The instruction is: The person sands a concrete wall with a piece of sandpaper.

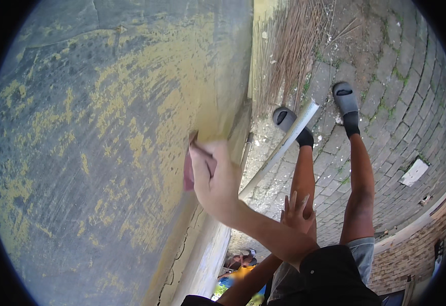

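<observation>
A folded reddish-brown piece of sandpaper (188,171) is pinched in my right hand (217,181), whose fingers are closed on it. That hand holds it against the wall (80,178), a grey surface with worn, streaky patches of yellow paint. My right forearm, in a black sleeve, crosses over my left arm. My left hand (298,218) lies over my leg near the knee with its fingers spread, and nothing shows in it. Part of that hand is hidden behind my right forearm.
A whitish pole (284,145) leans across beside my grey slipper (286,120). Thin brown sticks (297,46) lie in a bundle along the wall's foot. Paving bricks (401,107) cover the ground, with a white slab (414,172) on them. A cracked ledge (182,250) runs below the wall.
</observation>
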Motion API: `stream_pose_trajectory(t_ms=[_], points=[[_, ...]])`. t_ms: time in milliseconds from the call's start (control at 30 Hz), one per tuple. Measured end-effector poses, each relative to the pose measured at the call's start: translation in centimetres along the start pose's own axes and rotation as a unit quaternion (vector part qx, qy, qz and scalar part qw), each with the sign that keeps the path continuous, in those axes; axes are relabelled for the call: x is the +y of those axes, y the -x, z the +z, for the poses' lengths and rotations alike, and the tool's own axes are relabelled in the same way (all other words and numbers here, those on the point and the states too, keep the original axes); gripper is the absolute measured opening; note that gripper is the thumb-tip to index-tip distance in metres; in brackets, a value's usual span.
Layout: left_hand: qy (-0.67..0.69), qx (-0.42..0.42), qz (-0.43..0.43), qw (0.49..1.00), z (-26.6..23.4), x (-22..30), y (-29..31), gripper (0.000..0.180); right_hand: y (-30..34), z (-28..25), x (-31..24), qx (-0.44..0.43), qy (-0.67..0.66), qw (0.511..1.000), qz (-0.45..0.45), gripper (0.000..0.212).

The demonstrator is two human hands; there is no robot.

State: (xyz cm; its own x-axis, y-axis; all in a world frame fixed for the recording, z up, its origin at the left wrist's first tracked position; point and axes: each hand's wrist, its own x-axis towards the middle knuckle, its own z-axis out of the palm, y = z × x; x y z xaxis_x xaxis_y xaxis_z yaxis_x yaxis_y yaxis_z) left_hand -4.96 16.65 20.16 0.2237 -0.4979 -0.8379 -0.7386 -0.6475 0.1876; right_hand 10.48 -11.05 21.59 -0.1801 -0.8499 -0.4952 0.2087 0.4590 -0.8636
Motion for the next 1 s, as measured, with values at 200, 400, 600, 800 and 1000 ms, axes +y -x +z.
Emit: stream_pose_trajectory(t_ms=[200,400,600,800,1000], points=[[0.042,-0.016,0.001,0.999,-1.1,2.4,-0.5,0.060,5.5,-0.5,1.4,0.002,0.035,0.996,-0.084,0.010],[0.018,-0.001,-0.018,1.000,-1.2,-0.4,-0.6,0.063,2.2,0.8,0.9,-0.015,-0.002,0.999,-0.044,0.010],[0.056,0.014,-0.002,0.998,-1.2,-0.6,-1.0,0.062,-3.7,1.0,0.4,0.027,0.018,0.999,-0.039,0.009],[0.041,0.016,0.004,0.999,-1.1,1.8,-1.0,0.065,-5.2,0.2,0.2,-0.011,0.000,1.000,-0.029,0.008],[0.084,-0.007,-0.013,0.996,-1.4,0.0,-0.2,0.069,4.9,0.4,1.3,0.003,0.001,0.993,-0.116,0.005]])
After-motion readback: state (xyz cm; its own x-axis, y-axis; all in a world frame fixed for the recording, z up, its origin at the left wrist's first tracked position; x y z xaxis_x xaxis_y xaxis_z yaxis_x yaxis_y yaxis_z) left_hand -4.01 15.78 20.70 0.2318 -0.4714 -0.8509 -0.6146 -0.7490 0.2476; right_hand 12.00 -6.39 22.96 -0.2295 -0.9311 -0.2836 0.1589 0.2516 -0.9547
